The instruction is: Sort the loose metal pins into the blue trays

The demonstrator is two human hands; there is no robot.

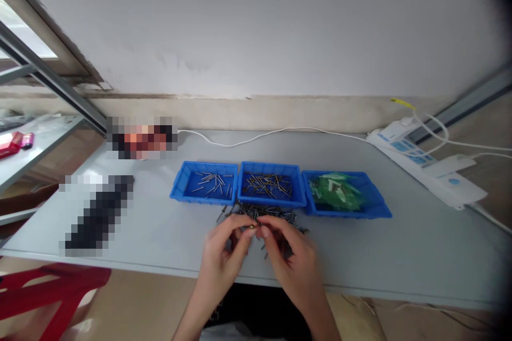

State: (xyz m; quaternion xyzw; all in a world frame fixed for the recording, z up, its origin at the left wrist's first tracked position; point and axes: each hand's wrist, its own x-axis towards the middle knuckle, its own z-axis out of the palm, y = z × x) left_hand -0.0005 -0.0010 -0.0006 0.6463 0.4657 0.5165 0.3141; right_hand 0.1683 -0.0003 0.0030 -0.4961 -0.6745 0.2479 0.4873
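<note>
My left hand (226, 245) and my right hand (290, 256) meet fingertip to fingertip over the near part of the grey table. Between the left thumb and index finger shows a small brass-coloured piece (252, 227). The right thumb and index finger are pinched beside it, and what they hold is too small to name. Just behind and under my hands lies a pile of dark metal pins (272, 213). Behind the pile stand a blue bin (204, 200) with silvery pins, a blue bin (272, 202) with brownish pins and a blue bin (352, 214) with green plastic bags.
A white power strip (428, 170) with cables lies at the right on the grey table (160, 234). A white cable runs along the back. Two pixelated items are at the left. A red stool (60, 287) stands below the left front edge.
</note>
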